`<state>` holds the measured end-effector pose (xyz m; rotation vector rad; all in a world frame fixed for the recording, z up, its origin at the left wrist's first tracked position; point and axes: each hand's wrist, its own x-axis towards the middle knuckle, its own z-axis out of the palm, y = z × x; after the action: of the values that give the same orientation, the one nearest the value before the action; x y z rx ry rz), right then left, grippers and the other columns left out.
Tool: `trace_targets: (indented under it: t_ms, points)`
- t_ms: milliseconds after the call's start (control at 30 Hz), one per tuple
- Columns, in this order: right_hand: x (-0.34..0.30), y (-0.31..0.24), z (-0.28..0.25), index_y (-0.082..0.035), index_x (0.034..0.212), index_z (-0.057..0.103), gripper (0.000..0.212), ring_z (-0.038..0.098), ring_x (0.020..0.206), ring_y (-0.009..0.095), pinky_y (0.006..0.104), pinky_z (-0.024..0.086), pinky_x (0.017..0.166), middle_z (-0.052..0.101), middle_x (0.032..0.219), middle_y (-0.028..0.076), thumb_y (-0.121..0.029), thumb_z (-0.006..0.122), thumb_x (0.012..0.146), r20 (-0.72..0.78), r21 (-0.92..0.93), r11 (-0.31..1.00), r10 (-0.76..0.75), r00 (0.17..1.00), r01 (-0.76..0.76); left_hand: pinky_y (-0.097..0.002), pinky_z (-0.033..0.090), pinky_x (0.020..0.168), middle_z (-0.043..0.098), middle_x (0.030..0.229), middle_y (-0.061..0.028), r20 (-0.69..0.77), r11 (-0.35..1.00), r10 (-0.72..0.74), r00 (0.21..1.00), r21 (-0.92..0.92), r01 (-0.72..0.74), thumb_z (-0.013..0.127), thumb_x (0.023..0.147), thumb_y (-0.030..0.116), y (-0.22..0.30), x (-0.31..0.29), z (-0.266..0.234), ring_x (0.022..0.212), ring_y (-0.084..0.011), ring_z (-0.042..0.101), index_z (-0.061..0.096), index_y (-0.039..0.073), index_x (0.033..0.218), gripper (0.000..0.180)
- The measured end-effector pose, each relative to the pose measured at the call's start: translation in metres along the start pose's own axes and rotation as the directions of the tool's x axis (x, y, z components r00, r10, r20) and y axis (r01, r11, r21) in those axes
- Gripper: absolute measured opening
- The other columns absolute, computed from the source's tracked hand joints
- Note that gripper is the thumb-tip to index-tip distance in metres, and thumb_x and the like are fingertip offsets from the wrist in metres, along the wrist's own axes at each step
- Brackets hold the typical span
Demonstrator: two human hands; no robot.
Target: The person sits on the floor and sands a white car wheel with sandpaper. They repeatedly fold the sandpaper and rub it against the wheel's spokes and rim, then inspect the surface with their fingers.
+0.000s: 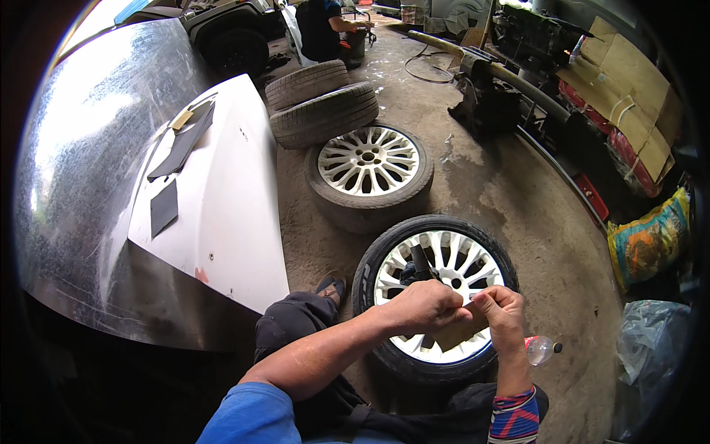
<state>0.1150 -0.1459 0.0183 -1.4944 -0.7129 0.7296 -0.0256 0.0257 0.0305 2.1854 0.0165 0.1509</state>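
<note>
My left hand (pixel 429 305) and my right hand (pixel 504 314) are close together over a wheel. Both pinch a small piece of brown sheet (pixel 458 333), which hangs between their fingertips; whether it is paper or sandpaper I cannot tell. Beneath them lies the white multi-spoke wheel (pixel 473 255) with its black tyre (pixel 367 277), flat on the ground. A dark, handle-like object (pixel 420 260) rests on its spokes, partly hidden behind my left hand. Some of the rim is covered by my hands and the sheet.
Ahead lies another white-spoked wheel (pixel 367 158), with stacked tyres (pixel 325 115) beside it. Left is a white panel (pixel 237 177) bearing dark sheets (pixel 165 209). A plastic bottle (pixel 542 350) lies right. Car parts (pixel 488 96) and a yellow sack (pixel 651 238) line the right; another person (pixel 322 29) works far off.
</note>
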Motion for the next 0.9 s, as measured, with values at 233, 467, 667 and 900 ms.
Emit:
trace_targets:
  t_ms: [233, 467, 667, 900]
  points:
    - [-0.001, -0.005, -0.005, -0.003, 0.087, 0.071, 0.027, 0.056, 0.069, 0.003, 0.0207, 0.045, 0.065, 0.068, 0.078, -0.003, -0.028, 0.076, 0.096, 0.015, 0.155, 0.988, 0.008, 1.0, -0.01, -0.0455, 0.049, 0.064, 0.066, 0.076, -0.0185, 0.092, 0.985, -0.048, 0.995, -0.164, 0.063, 0.062, 0.101, 0.043, 0.006, 0.003, -0.004, 0.071, -0.0367, 0.067, 0.069, 0.002, 0.09, 0.042]
    - [0.003, -0.005, -0.009, -0.004, 0.088, 0.069, 0.028, 0.056, 0.07, 0.004, 0.0213, 0.044, 0.068, 0.066, 0.078, -0.003, -0.03, 0.075, 0.097, -0.143, 0.247, 0.969, 0.004, 0.99, 0.032, -0.0382, 0.048, 0.062, 0.065, 0.073, -0.015, -0.212, 0.961, -0.015, 0.977, -0.274, -0.044, 0.066, 0.101, 0.031, 0.0, 0.004, -0.001, 0.065, -0.0243, 0.063, 0.069, 0.0, 0.092, 0.032]
    - [0.001, -0.011, -0.01, -0.002, 0.094, 0.069, 0.02, 0.058, 0.077, 0.005, 0.0217, 0.046, 0.071, 0.067, 0.084, -0.002, -0.021, 0.072, 0.098, 0.054, 0.13, 0.989, 0.06, 0.997, -0.066, -0.0299, 0.049, 0.063, 0.067, 0.076, -0.007, -0.387, 0.944, -0.182, 0.904, -0.326, 0.05, 0.072, 0.097, 0.021, -0.003, 0.003, -0.001, 0.071, -0.0104, 0.06, 0.069, 0.0, 0.091, 0.022]
    - [0.0, -0.008, 0.002, 0.001, 0.099, 0.07, 0.011, 0.059, 0.077, 0.005, 0.0208, 0.048, 0.069, 0.067, 0.086, -0.001, -0.01, 0.072, 0.097, 0.163, -0.017, 0.993, 0.12, 0.979, -0.118, -0.0294, 0.049, 0.064, 0.065, 0.075, -0.0056, -0.374, 0.96, -0.095, 0.923, -0.281, -0.015, 0.074, 0.094, 0.016, -0.005, 0.001, -0.001, 0.071, -0.0095, 0.059, 0.066, 0.001, 0.089, 0.018]
